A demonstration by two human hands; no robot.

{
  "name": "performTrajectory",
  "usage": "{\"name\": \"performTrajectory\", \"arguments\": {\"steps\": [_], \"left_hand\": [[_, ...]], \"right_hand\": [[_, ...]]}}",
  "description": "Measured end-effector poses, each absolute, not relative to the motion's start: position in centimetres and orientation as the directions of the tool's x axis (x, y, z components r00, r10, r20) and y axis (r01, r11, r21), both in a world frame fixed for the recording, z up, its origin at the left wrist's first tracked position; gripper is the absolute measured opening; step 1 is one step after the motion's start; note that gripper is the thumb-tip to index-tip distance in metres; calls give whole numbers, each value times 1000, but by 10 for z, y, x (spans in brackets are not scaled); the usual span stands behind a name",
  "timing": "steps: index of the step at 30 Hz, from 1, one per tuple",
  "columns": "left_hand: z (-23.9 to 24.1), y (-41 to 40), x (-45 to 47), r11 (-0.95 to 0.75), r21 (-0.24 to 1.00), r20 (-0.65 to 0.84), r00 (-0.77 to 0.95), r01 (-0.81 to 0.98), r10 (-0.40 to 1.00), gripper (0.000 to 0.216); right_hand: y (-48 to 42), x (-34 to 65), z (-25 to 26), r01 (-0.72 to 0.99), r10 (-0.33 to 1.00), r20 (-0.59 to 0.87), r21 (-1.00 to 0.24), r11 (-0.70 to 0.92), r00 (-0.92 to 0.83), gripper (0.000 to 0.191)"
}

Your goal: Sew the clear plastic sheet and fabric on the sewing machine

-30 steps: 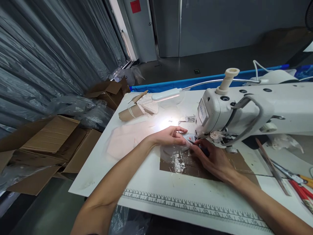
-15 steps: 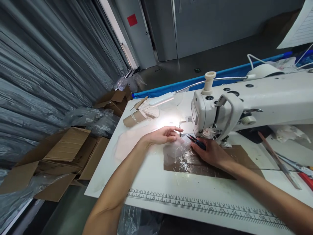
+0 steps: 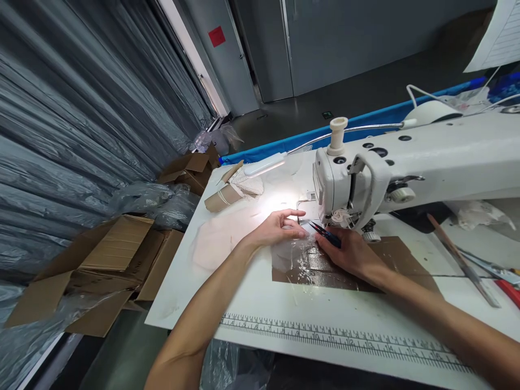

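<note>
A white sewing machine (image 3: 406, 168) stands on a white table (image 3: 260, 292) with a printed ruler along its front edge. My left hand (image 3: 278, 227) lies flat with fingers stretched out on a small pale piece of fabric (image 3: 290, 252) just left of the needle area. My right hand (image 3: 351, 252) rests on the taped brown patch (image 3: 390, 260) of the table and grips small dark thread snips (image 3: 323, 232), whose tips point toward the presser foot. A lamp lights the spot under my left hand.
A roll of brown paper with lace (image 3: 231, 192) lies at the table's far left. A flat pink fabric piece (image 3: 215, 241) lies left of my hand. A long metal rod (image 3: 463, 260) and red-handled tools (image 3: 507, 284) sit at the right. Open cardboard boxes (image 3: 109, 260) stand on the floor left.
My view has shifted right and back a little. My right hand drew the snips slightly away from the needle; my left hand stays flat on the fabric.
</note>
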State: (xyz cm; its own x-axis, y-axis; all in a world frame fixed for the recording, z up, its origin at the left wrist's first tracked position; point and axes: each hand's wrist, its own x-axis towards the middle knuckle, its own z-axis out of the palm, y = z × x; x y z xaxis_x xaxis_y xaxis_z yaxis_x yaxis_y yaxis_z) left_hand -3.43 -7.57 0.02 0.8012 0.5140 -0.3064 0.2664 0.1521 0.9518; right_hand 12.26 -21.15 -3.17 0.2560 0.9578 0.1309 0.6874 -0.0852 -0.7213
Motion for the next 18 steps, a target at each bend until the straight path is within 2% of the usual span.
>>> {"name": "performTrajectory", "arguments": {"steps": [8, 13, 18], "left_hand": [[-12, -80, -32, 171, 963, -265, 837, 207, 478, 74], [-17, -83, -31, 156, 966, -258, 852, 208, 457, 77], [-16, -85, -31, 184, 960, -277, 820, 211, 501, 77]], "right_hand": [[-218, 124, -31, 792, 958, 181, -606, -70, 223, 49], [-225, 124, -34, 897, 957, 194, -426, -117, 217, 51], [-229, 119, -39, 946, 951, 274, -320, -48, 142, 50]]}}
